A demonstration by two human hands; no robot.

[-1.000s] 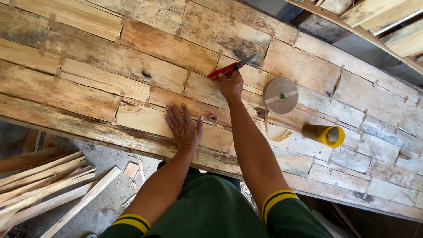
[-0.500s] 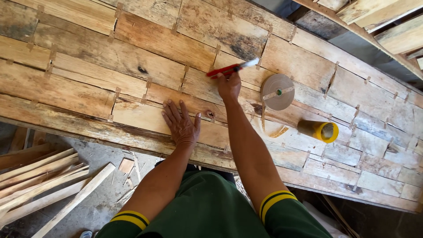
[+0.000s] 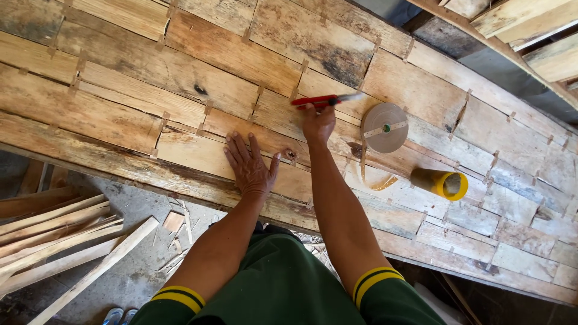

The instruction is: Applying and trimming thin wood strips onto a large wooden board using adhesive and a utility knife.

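Head view: right hand [image 3: 317, 123] grips red knife [image 3: 322, 100]; left hand [image 3: 250, 167] flat, fingers spread, on veneer sheet [image 3: 180, 78].

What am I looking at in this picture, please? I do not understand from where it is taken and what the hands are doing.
There is no machine here. The picture comes from a camera worn on a person's head, looking down, so you see that person's own two arms and green shirt from above.

In front is a large surface of old wooden planks joined by small wooden pieces. The left hand lies flat and open on a plank, beside a small knot hole. The right hand holds a red-handled tool, perhaps a knife, with its tip on the wood.

To the right lie a round roll of brown tape and a yellow tube on its side. Lower left, on the ground, loose wooden strips lie.
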